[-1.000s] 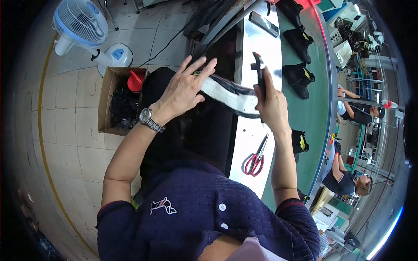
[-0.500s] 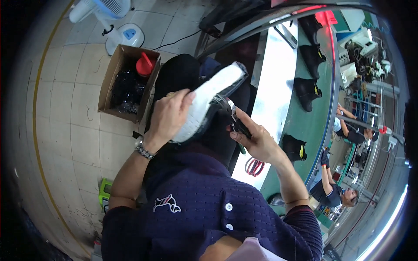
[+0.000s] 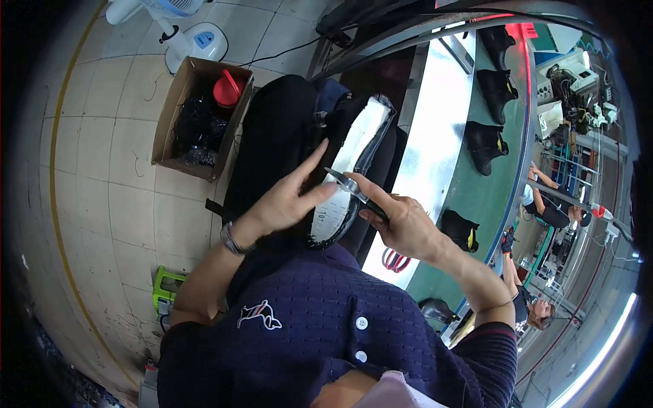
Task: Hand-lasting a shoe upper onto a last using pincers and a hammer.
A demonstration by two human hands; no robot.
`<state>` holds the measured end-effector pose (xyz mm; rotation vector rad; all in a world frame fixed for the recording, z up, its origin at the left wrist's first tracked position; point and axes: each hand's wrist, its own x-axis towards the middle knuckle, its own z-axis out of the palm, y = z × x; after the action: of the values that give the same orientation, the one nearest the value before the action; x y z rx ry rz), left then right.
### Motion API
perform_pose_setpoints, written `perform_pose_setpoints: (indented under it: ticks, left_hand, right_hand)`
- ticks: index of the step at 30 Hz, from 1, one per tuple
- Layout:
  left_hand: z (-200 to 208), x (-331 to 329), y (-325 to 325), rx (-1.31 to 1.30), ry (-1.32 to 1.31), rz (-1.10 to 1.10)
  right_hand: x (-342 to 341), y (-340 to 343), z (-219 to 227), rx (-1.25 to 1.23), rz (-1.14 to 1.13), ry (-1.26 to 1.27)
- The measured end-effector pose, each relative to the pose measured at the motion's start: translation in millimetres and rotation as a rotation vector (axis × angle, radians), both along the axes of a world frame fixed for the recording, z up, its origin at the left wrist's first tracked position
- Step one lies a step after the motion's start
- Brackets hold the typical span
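A black shoe with a bare white bottom (image 3: pixel 360 139) rests sole-up across my lap, its black edge folded around the rim. My right hand (image 3: pixel 408 224) is closed around the dark handles of metal pincers (image 3: pixel 352 185). Their head lies over the middle of the white sole. My left hand (image 3: pixel 282 202) is beside the sole with forefinger and thumb spread apart. The thumb tip reaches the sole near the pincers' head; its other fingers are partly bent. What the pincers' jaws grip, if anything, is too small to tell.
On my right, several black boots (image 3: pixel 498 93) stand on a green conveyor belt (image 3: pixel 450 197) behind a shiny metal ledge (image 3: pixel 435 129). Red rings (image 3: pixel 395 260) lie on that ledge. A cardboard box (image 3: pixel 166 139) with dark scraps and a red container sits left. Beyond the belt are co-workers.
My left hand has let go of the shoe and its fingers have spread. The shoe has come down flatter on my lap. The pincers have moved from its side onto the white sole.
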<state>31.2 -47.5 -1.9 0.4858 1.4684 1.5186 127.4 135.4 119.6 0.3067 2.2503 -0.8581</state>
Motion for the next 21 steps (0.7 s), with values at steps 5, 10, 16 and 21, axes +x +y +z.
perform_pose_setpoints:
  ticks: [5,10,16,21]
  left_hand:
    - [-29.0,-17.1,39.6,0.297,-1.032,-0.056]
    - [-11.9,-18.3,50.4,0.19,-0.804,-0.004]
    - [-19.9,-26.4,44.4,0.188,-0.703,-0.115]
    - [-14.7,-35.0,45.0,0.163,-0.65,-0.145]
  right_hand:
    - [17.2,-5.4,-11.2,0.018,-0.008,0.223]
    - [10.0,12.4,5.8,-0.161,-0.129,-0.052]
    - [-58.8,34.5,40.8,0.08,0.142,0.693]
    - [-67.9,64.5,-9.9,0.394,0.257,0.237]
